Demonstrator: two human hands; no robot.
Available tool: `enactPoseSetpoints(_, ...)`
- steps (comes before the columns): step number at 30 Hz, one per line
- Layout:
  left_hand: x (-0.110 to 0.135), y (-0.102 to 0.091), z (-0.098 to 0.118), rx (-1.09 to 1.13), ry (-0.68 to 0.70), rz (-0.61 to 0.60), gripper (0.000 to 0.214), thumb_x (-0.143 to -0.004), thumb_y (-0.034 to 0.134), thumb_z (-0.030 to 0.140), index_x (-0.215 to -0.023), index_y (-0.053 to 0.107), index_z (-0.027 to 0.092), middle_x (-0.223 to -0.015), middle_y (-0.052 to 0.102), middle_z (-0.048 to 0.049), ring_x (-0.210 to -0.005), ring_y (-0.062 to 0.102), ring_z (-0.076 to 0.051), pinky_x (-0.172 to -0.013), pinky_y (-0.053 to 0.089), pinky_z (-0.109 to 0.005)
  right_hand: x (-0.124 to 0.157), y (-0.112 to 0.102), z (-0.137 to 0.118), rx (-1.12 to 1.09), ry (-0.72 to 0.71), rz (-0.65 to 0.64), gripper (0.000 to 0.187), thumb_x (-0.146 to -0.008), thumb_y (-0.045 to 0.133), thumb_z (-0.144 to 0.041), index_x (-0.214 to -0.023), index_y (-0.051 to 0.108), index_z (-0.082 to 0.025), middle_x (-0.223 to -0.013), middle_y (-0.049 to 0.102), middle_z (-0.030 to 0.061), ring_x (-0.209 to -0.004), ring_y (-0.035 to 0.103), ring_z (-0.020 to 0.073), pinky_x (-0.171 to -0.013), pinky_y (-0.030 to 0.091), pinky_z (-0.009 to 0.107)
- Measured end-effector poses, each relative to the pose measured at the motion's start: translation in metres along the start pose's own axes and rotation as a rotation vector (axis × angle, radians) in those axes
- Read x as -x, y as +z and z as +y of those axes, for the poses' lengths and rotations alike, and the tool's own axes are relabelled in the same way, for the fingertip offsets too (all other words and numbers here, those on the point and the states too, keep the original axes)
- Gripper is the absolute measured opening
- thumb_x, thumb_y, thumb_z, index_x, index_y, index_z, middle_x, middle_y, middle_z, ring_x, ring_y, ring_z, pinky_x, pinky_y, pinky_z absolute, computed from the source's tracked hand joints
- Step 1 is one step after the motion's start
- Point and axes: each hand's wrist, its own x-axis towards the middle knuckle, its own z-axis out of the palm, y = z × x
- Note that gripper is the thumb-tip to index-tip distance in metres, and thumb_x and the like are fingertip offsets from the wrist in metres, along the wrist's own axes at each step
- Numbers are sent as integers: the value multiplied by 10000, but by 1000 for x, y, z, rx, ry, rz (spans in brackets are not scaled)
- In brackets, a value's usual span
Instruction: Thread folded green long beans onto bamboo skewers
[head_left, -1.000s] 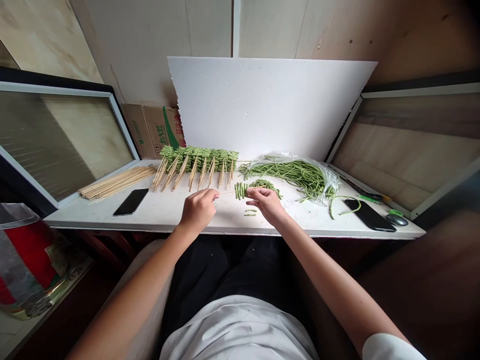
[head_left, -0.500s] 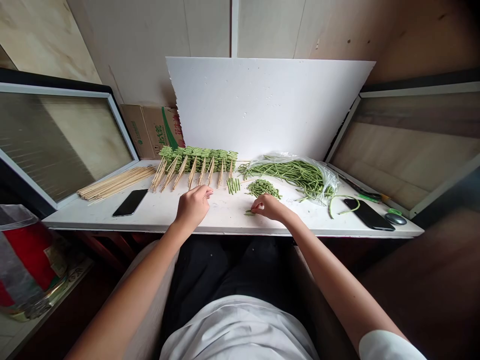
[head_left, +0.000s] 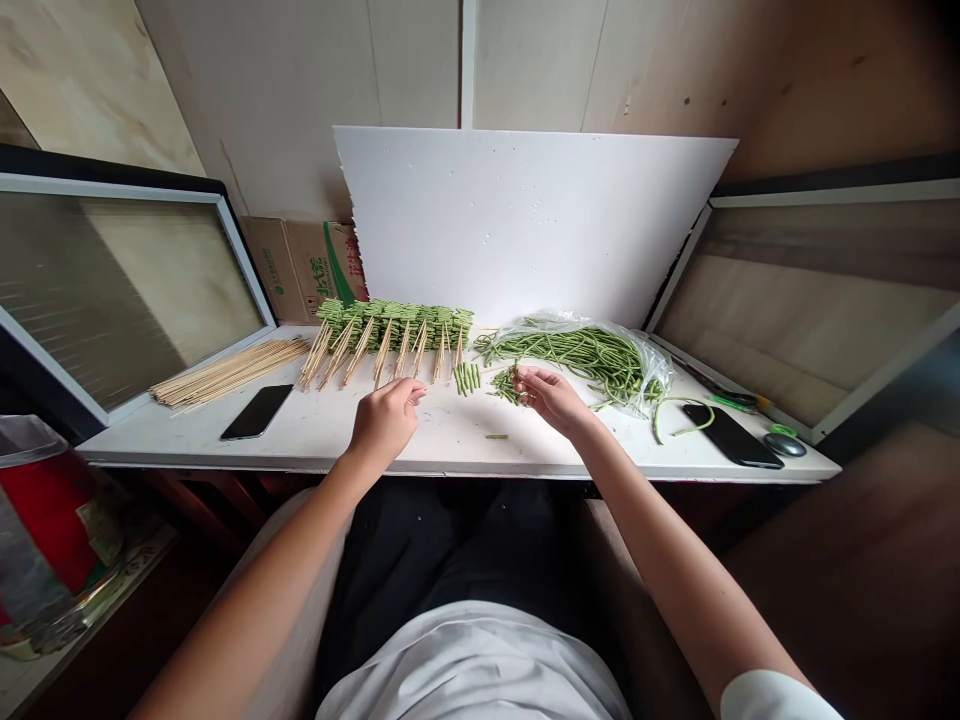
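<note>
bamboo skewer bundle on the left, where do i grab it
Grip the bamboo skewers around their middle from above: they lie flat and parallel on the white tabletop, and the black phone sits close in front.

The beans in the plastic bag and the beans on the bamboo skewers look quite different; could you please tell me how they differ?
The bagged beans are long, whole, curving strands, while the skewered beans are short cut pieces. The bagged beans lie in a loose tangle on a plastic bag; the skewered beans form a tight, orderly row with bare skewer ends fanning out. Both are green and sit on the same white table.
</note>
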Motion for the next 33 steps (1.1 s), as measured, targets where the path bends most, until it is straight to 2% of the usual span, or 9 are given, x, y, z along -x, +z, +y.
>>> enactPoseSetpoints(6, 0, -1, 2, -6, 24, -9, 254, -889, 540, 23, -937, 709, 207, -883, 804, -28, -827, 767, -218, -695, 551, -291, 2, 8, -6, -159, 49, 33, 309, -812, 847, -526, -949, 781, -257, -1106, 808, 78, -1121, 744, 254, -888, 607, 326)
enactPoseSetpoints(10, 0, -1, 3, -12, 21, -13, 255, -885, 544, 23, -929, 711, 210, -889, 805, -31, -824, 766, -220, -696, 555, -293, 4, 13, -5, -210, 35, 34, 321, -820, 861, -491, -981, 778, -226, -1134, 813, 106, -1176, 747, 274, -962, 616, 357)
enactPoseSetpoints(20, 1, 1, 3, 3, 13, -10, 250, -889, 540, 36, -906, 714, 216, -876, 806, -34, -822, 768, -220, -695, 557, -290, 4, 19, -5, -293, 56, 39, 299, -791, 883, -455, -950, 742, -245, -1189, 805, 83, -1282, 700, 281, -950, 626, 352)
enactPoseSetpoints(33, 1, 0, 3, 19, -4, -26, 309, -852, 521, -11, -932, 717, 214, -886, 808, -20, -832, 776, -212, -695, 555, -285, 4, 18, -3, -348, 51, 35, 279, -777, 909, -462, -908, 768, -259, -1165, 808, 50, -1264, 706, 256, -833, 618, 287)
